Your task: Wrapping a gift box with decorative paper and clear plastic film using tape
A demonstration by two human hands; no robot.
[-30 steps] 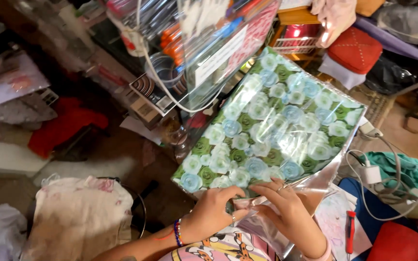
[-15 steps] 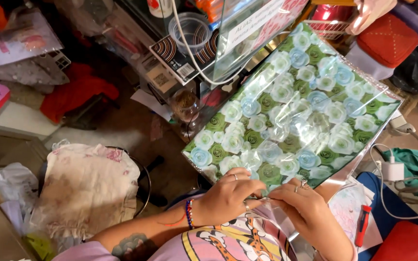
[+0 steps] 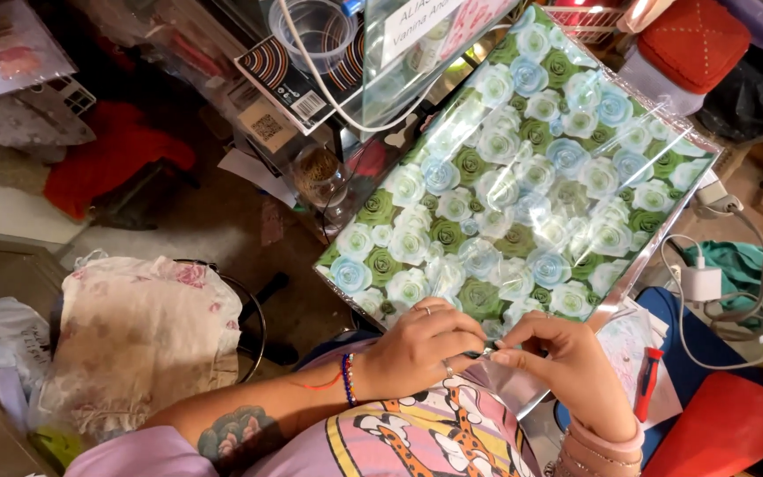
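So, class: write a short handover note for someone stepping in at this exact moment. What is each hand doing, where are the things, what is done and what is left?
Left hand: pinching the near edge of the clear plastic sleeve, fingers closed on it.
Right hand: pinching the same edge from the other side, fingertips meeting the left hand's.
Rose-print sheet: green, blue and white roses, inside the sleeve, angled away from the body over the cluttered desk.
Done: the sheet appears to sit inside the sleeve.
Left: the flap at the near edge seems not yet closed; whether it has an adhesive strip cannot be told.
Nearby: a red pen to the right.
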